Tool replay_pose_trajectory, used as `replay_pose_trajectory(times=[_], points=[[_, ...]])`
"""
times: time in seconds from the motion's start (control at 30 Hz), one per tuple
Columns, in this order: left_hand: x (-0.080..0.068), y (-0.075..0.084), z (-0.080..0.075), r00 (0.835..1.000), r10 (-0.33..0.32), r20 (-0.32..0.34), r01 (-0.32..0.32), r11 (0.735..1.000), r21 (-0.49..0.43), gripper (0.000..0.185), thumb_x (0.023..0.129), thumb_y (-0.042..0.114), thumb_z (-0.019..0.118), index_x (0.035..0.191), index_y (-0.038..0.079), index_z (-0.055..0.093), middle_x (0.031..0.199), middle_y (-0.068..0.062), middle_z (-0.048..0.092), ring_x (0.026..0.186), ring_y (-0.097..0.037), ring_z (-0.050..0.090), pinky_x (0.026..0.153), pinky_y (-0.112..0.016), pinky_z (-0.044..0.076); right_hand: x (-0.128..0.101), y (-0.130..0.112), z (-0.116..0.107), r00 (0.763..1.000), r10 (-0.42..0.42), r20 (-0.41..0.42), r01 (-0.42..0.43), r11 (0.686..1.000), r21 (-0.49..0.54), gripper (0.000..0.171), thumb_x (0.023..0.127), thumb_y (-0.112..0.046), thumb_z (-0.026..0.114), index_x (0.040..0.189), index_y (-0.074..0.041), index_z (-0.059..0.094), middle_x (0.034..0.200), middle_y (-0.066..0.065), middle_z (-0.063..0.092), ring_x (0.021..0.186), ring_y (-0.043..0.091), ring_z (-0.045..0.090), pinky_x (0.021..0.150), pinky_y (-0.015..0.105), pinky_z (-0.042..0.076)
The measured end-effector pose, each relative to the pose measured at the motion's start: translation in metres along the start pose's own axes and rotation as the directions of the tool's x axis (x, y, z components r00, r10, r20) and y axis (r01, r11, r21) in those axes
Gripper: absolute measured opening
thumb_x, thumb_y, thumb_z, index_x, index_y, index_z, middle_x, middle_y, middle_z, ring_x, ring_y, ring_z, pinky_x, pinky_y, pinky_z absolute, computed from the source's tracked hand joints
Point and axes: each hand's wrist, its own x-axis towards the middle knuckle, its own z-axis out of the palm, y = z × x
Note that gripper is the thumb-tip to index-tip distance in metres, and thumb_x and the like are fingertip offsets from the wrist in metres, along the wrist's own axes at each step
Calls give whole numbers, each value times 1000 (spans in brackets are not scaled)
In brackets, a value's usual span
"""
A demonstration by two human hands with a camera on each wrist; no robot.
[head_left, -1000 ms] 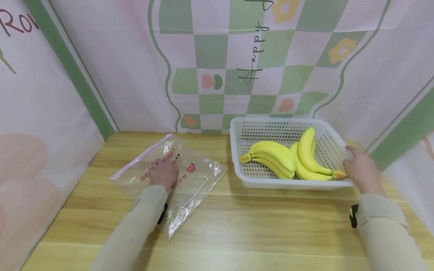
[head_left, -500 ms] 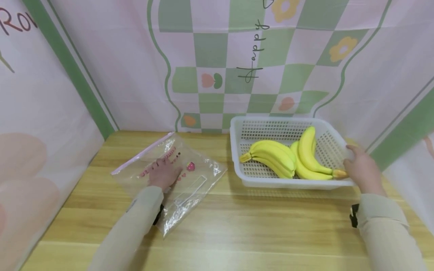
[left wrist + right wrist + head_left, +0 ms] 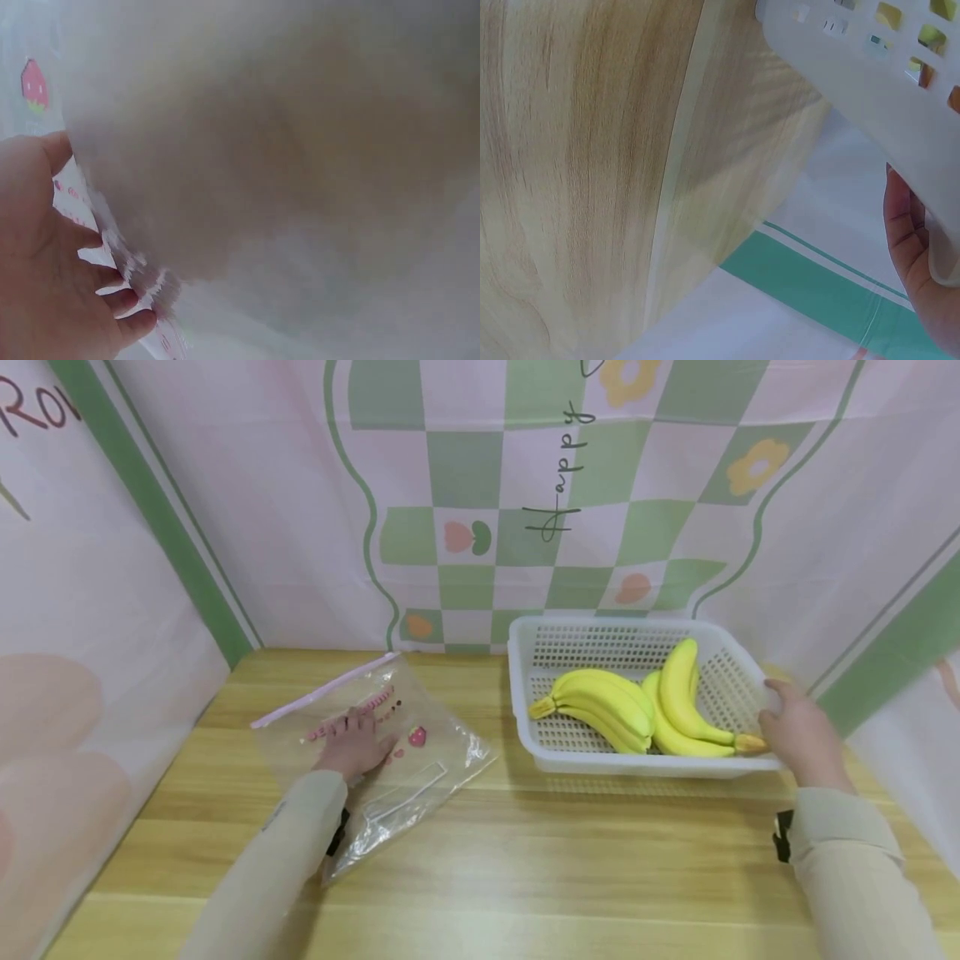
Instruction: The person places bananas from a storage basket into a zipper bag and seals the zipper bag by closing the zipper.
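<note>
Lying flat on the wooden counter (image 3: 525,860) at the left, a clear zip bag (image 3: 442,752) with a pink seal strip (image 3: 322,691) and a small strawberry print (image 3: 417,737) is pinned under the person's left hand (image 3: 351,748). That hand rests palm down with fingers spread fairly wide and nearly straight, pressing the plastic rather than pinching it; the left wrist view shows the palm (image 3: 45,262) against the printed film, the rest of that picture being blurred. Compared with a second ago, the bag has turned and slid: its seal strip now runs further toward 1 o'clock, its near corner has drifted toward 7 o'clock, and the hand sits slightly further left on it.

Further right, toward 2 o'clock from the bag and well apart from it, stands a white perforated basket (image 3: 540,752). Inside lie two bunches of bananas (image 3: 607,706), side by side and touching, their stems pointing to the basket's near right corner.

At the far right, the person's right hand (image 3: 798,735) is at the basket's right rim, fingers lightly curled over its edge. The right wrist view shows the fingers (image 3: 904,225) against the basket's outer wall (image 3: 870,82). This hand and the basket sit just as they did in the earlier frames.
</note>
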Motion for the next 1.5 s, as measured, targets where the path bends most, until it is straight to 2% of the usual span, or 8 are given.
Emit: replay_pose_trajectory(times=[0.2,0.33,0.43,0.67,0.8,1.1,1.4,1.5], points=[[4,1,1,998,16,-53,-16,1000,3,75,96,43,42,148,-7,22,152,-34,17,138,-54,19,114,-64,21,0,0,0,1000,-4,-6,4,1000,-7,58,98,-14,34,146,11,16,137,46,29,115,64,32,92,73,30],[8,12,7,993,3,-119,1,1000,28,68,96,41,43,144,-7,32,146,-33,32,134,-51,32,109,-62,31,1,2,0,1000,1,-6,-1,1000,-9,58,98,-14,35,146,11,15,137,46,28,116,64,31,93,73,29],[8,21,10,990,-14,-144,20,999,37,69,97,45,42,140,-7,37,142,-34,37,132,-50,36,109,-62,30,1,2,1,1000,4,-7,-4,1000,-7,58,98,-14,34,146,11,15,137,46,28,116,64,31,93,74,29],[2,27,11,996,-46,-75,47,999,9,79,96,55,39,148,-4,25,154,-33,15,144,-46,14,120,-57,9,1,0,2,1000,2,-10,-2,1000,-8,58,97,-13,35,146,11,16,136,46,29,115,64,32,92,73,29],[-1,27,9,998,-39,-51,40,999,20,80,96,55,39,149,-3,21,155,-33,9,145,-47,10,120,-57,8,1,0,2,1000,0,-11,0,1000,-7,58,97,-13,35,146,12,16,136,47,29,114,64,33,92,73,30],[-5,24,4,1000,-3,-15,4,999,34,77,96,52,42,149,-1,23,155,-33,9,143,-51,10,118,-60,11,2,2,1,1000,2,-8,-3,1000,-7,58,98,-14,35,146,11,15,137,46,27,116,65,31,92,74,29],[-4,21,-7,995,69,67,-72,996,55,76,94,47,51,149,0,27,155,-31,14,142,-53,10,117,-63,12,4,3,1,1000,9,-2,-9,1000,-11,59,96,-14,35,146,10,16,136,46,28,114,64,33,90,74,31],[-1,22,-9,993,97,61,-99,994,36,71,94,42,53,148,2,30,154,-32,17,142,-53,12,116,-65,11,4,3,1,1000,15,1,-15,1000,-5,59,96,-15,35,146,10,16,137,46,28,115,64,32,91,74,30]])
